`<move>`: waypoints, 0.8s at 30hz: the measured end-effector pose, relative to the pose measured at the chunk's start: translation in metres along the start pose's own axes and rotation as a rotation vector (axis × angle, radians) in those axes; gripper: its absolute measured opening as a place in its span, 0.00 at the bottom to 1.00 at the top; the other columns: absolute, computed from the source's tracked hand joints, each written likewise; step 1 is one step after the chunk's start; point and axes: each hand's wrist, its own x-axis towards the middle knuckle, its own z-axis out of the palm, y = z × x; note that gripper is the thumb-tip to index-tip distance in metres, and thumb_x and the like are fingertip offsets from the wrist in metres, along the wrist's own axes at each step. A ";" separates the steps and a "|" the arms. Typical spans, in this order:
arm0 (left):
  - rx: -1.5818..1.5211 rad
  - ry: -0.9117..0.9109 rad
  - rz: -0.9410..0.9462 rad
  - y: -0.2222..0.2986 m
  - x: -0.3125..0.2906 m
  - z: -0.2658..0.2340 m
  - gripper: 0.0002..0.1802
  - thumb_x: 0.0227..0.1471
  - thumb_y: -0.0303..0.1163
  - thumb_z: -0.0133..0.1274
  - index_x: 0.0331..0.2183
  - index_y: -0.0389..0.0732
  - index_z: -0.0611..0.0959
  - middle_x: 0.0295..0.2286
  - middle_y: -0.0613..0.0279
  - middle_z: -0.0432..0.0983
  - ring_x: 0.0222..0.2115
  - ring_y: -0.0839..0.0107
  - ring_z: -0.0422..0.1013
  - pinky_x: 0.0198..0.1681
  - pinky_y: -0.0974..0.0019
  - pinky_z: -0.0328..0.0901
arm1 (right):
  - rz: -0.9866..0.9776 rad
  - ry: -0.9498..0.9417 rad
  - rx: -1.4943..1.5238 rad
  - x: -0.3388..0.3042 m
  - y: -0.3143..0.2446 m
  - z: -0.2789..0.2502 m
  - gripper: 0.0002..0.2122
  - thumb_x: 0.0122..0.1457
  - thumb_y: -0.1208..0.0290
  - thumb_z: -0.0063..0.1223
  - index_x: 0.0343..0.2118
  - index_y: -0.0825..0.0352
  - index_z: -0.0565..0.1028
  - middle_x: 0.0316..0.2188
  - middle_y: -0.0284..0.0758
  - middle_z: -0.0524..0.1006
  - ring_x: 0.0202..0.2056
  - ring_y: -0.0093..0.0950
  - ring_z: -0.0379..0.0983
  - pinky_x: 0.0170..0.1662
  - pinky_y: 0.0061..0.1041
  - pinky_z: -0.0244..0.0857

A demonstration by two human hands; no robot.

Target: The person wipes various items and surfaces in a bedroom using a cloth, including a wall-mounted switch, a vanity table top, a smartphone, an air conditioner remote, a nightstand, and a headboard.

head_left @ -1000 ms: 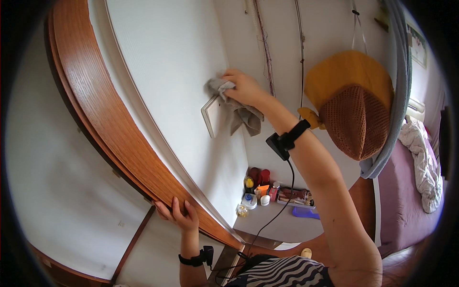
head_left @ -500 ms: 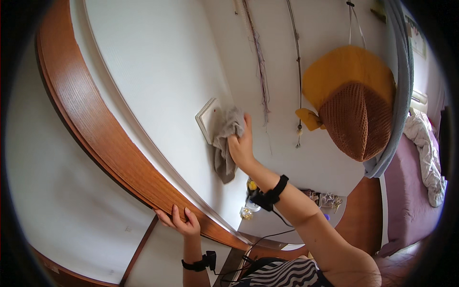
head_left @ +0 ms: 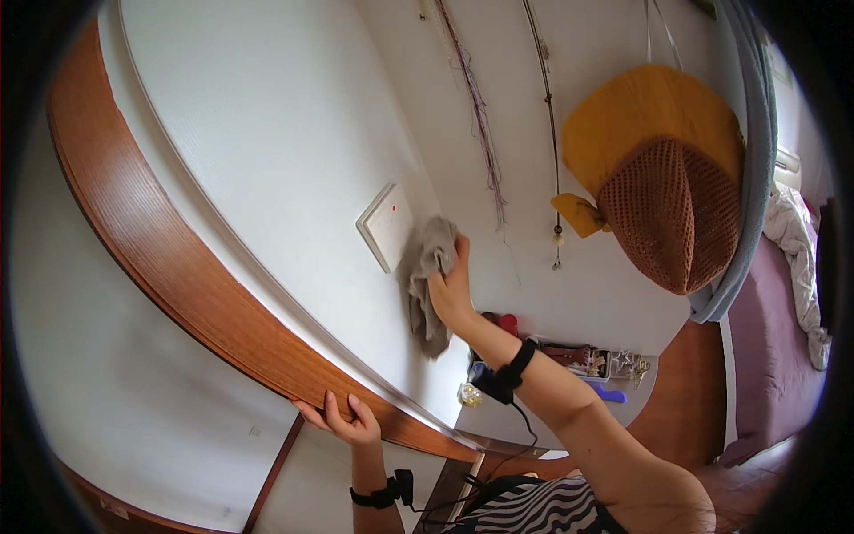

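In the head view, the right hand [head_left: 452, 292] is closed round a crumpled grey cloth [head_left: 432, 258] by the smooth white wall [head_left: 285, 178], near a flat, squarish plate [head_left: 387, 228]. The left hand [head_left: 349, 427], half curled, grips the grained wooden frame [head_left: 209, 316]

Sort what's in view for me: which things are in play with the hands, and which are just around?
In play:
- grey cloth, held in the right hand
- white wall plate, near the cloth
- wooden frame, touched by the left hand

Just around:
- brown-and-yellow hat, hanging
- purple bedding
- blue-purple object
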 end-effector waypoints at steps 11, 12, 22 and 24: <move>-0.030 -0.011 -0.030 0.002 0.000 0.001 0.22 0.52 0.22 0.43 0.50 0.32 0.63 0.57 0.34 0.35 0.59 0.42 0.36 0.57 0.46 0.46 | -0.173 -0.163 0.033 -0.031 -0.016 0.003 0.21 0.41 0.83 0.43 0.44 0.73 0.66 0.48 0.46 0.57 0.49 0.43 0.56 0.54 0.32 0.50; -0.040 -0.011 -0.049 0.002 -0.001 0.001 0.22 0.52 0.22 0.43 0.50 0.32 0.63 0.57 0.34 0.35 0.59 0.42 0.36 0.57 0.46 0.46 | -0.065 -0.028 0.048 -0.024 -0.011 0.004 0.21 0.42 0.83 0.43 0.44 0.73 0.66 0.48 0.46 0.57 0.50 0.43 0.56 0.55 0.31 0.50; -0.041 0.029 -0.046 0.001 0.000 0.000 0.20 0.51 0.23 0.45 0.47 0.31 0.65 0.57 0.32 0.38 0.59 0.38 0.38 0.57 0.43 0.42 | -0.301 -0.298 0.070 -0.042 -0.029 0.007 0.24 0.41 0.84 0.43 0.47 0.69 0.65 0.47 0.47 0.58 0.49 0.46 0.55 0.54 0.36 0.50; -0.029 0.036 -0.054 0.000 -0.001 0.000 0.20 0.51 0.23 0.45 0.47 0.31 0.66 0.57 0.31 0.38 0.58 0.38 0.38 0.57 0.42 0.42 | -0.155 -0.072 0.079 -0.032 -0.027 0.007 0.22 0.42 0.85 0.40 0.46 0.71 0.65 0.47 0.46 0.59 0.49 0.44 0.56 0.53 0.31 0.52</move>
